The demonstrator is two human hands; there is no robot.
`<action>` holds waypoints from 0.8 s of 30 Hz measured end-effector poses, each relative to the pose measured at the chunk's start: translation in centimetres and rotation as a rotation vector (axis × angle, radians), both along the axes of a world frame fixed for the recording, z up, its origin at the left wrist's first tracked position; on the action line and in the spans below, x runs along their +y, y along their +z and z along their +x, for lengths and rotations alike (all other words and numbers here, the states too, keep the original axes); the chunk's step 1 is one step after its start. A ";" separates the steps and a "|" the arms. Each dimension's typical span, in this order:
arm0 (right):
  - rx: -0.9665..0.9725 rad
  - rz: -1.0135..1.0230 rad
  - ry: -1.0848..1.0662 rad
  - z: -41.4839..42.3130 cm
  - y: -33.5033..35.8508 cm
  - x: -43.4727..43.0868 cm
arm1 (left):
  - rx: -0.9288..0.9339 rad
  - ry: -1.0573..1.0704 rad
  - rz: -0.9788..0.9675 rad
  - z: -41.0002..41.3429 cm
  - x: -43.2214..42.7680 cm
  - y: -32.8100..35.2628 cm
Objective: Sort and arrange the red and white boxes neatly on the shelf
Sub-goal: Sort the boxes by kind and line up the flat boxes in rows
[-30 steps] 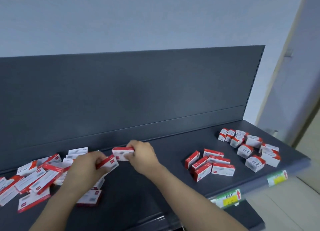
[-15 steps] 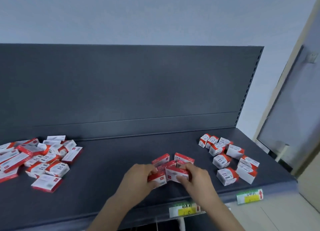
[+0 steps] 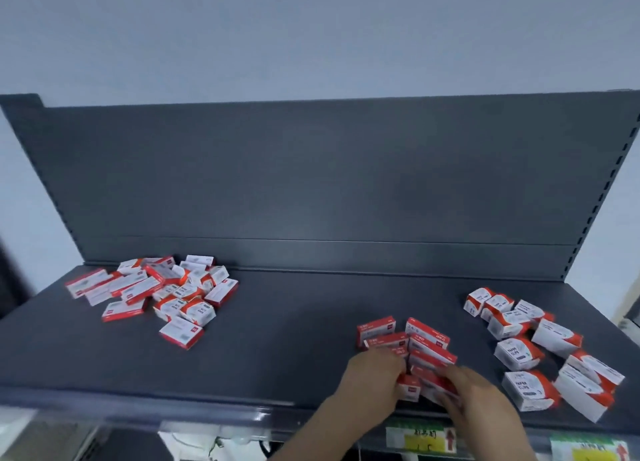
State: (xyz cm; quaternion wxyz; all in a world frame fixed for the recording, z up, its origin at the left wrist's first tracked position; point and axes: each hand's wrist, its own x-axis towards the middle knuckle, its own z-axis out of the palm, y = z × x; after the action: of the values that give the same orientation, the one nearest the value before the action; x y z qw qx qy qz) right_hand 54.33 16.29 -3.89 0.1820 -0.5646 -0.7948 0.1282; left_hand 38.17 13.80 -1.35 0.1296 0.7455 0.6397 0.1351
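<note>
At the shelf (image 3: 277, 356) front, left hand (image 3: 375, 379) and right hand (image 3: 481, 396) grip adjoining boxes (image 3: 427, 379) (middle cluster) — touching.

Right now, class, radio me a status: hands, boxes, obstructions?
Left hand grips small box, front of middle group. Right hand on same group, grip blurred. Left pile unsorted; paper-clip boxes close right.

Matt grey metal shelf (image 3: 277, 356) under smooth cardboard boxes (image 3: 429, 349).

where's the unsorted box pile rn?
Head view: the jumbled pile lies back-left on the shelf, near the back panel, far left of the middle box group.
</note>
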 end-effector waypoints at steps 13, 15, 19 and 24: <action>0.026 0.221 0.214 -7.0 2.2 2.7 | -0.045 0.174 0.368 -5.3 -0.6 2.4; 0.069 0.240 0.270 -9.7 3.3 2.7 | 0.003 0.239 0.404 -7.8 -1.0 2.9; 0.120 0.267 0.373 -15.8 5.0 2.4 | 0.046 0.390 0.347 -13.7 -2.1 4.2; 0.110 0.187 0.509 -24.3 6.6 1.2 | 0.042 0.514 0.300 -21.4 -3.4 4.4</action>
State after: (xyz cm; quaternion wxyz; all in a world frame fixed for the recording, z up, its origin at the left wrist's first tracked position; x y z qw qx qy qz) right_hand 30.06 17.51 2.71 0.2380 -0.3197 -0.9084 0.1264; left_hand 16.75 10.39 3.01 -0.0339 0.5723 0.7830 0.2411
